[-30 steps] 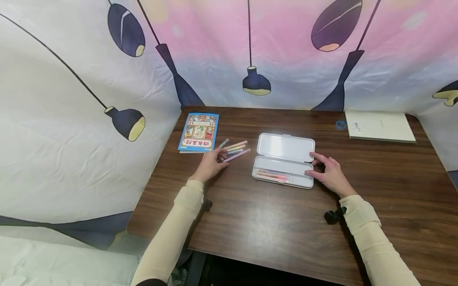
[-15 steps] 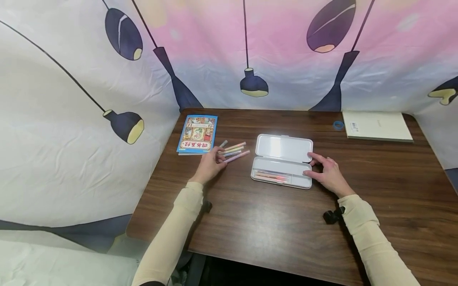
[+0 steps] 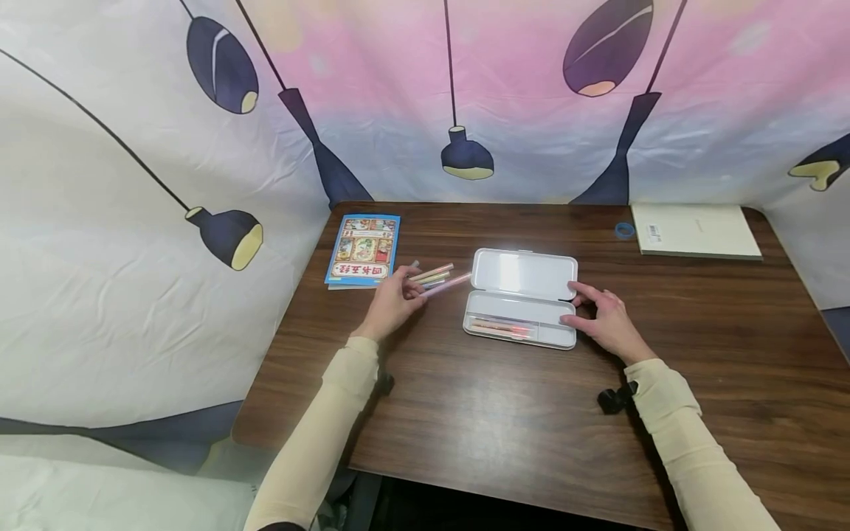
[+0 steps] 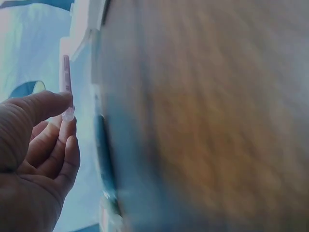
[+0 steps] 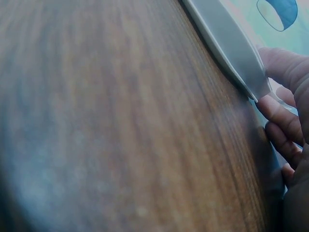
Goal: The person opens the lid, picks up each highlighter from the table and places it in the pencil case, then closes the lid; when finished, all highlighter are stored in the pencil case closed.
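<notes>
Between thumb and fingers my left hand (image 3: 390,302) pinches a pale pinkish-purple pen (image 3: 448,284), its far end pointing toward the pencil case. The left wrist view shows the pen (image 4: 66,75) standing out past the thumb tip. Several more pens (image 3: 434,273) lie just behind that hand, partly covered by it. The white pencil case (image 3: 547,276) lies open with its lid laid back; a few pinkish pens (image 3: 501,328) sit in its front compartment. My right hand (image 3: 611,324) holds the case's right end, thumb on the rim (image 5: 260,77) and fingers against the side.
Beside the left hand lies a blue-bordered booklet (image 3: 364,247) on another sheet. At the back right are a cream box or book (image 3: 697,232) and a blue ring of tape (image 3: 624,230). The wooden table (image 3: 491,413) ends at a patterned curtain (image 3: 531,96).
The left hand has lifted the pinkish-purple pen from beside the other pens, and its far end has moved right, toward the case. The right hand stays on the case. The head view shifts slightly.
</notes>
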The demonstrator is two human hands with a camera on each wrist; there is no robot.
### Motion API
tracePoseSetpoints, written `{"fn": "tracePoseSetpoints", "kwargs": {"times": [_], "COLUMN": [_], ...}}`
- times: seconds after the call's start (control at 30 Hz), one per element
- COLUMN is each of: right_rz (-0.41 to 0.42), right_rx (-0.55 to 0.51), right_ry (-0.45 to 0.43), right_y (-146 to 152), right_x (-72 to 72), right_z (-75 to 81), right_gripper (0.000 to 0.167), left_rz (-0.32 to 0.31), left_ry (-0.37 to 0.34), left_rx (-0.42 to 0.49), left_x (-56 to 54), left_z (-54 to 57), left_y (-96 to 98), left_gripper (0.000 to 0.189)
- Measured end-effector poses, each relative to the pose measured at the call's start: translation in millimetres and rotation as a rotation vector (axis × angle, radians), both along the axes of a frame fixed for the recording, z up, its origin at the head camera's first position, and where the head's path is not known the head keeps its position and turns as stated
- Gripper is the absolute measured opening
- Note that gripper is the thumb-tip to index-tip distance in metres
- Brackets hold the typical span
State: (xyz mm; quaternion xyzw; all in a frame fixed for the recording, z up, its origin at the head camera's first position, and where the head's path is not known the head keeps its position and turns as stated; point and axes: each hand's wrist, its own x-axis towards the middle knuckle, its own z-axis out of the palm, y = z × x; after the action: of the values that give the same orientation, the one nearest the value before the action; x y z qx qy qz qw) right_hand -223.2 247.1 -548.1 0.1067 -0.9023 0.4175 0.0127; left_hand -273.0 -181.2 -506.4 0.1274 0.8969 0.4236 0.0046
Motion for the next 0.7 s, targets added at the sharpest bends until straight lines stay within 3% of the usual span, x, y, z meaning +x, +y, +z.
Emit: {"fn": "tracePoseSetpoints", "kwargs": {"times": [0.37, 0.7], "right_rz": [-0.004, -0.003], "right_rx": [-0.001, 0.002], "right_ry": [-0.028, -0.02], "right_y": [0.5, 1.4], "right_x": [-1.6, -2.3], "right_z": [-0.3, -0.7], "right_gripper": [0.07, 0.069], "left_rz": [-0.166, -0.309], "left_ry": [-0.004, -0.058], "left_rx": [-0.008, -0.065], "left_x": [-10.2, -11.8], "left_z": [14.0, 11.8], "left_y": [48.2, 97.4], "left_gripper": [0.045, 0.036]}}
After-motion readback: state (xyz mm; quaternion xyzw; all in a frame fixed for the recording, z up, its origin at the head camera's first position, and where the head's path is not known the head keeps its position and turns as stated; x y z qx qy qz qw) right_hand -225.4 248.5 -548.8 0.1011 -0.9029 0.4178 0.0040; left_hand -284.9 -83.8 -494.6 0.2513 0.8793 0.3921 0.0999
